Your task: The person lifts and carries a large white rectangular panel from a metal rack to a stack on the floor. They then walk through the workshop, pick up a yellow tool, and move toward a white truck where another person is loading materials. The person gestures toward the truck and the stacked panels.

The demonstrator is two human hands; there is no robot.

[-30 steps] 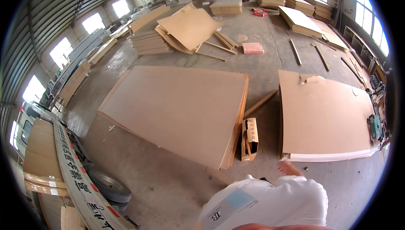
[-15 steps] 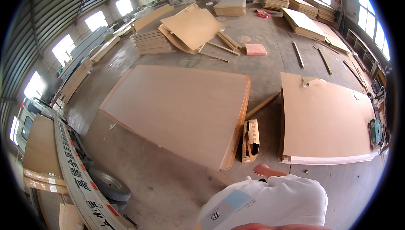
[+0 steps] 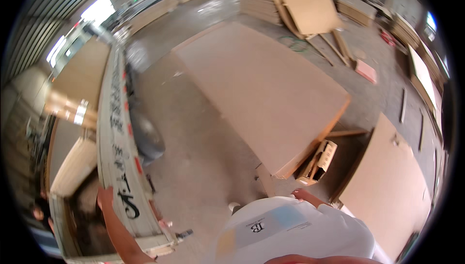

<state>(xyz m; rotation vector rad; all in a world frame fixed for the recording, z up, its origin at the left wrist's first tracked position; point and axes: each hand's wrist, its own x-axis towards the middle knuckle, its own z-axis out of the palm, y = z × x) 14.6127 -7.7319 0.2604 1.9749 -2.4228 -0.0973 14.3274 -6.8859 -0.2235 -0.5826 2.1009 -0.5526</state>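
Observation:
My left hand [image 3: 104,198] is at the inner edge of a flatbed truck's white side board [image 3: 112,157], which has dark lettering and red reflective strips. Blur hides whether its fingers grip the board or only touch it. My right hand [image 3: 301,194] hangs low in front of my white shirt. It is just below an open cardboard box [image 3: 318,163] with long pieces sticking out. Nothing shows in this hand, and its fingers are too small and smeared to read. Beside the box lies a large stack of brown boards [image 3: 261,94].
Another person [image 3: 39,211] is at the lower left, beyond the truck bed. A tyre [image 3: 147,137] sits under the side board. More brown boards [image 3: 387,181] lie on the right. Leaning sheets [image 3: 310,9], wooden strips [image 3: 343,46] and a pink package [image 3: 365,71] are farther off.
The view has swung left, so the truck and its bed show more fully. My left arm has come into view at the side board. My right hand stays low near the box.

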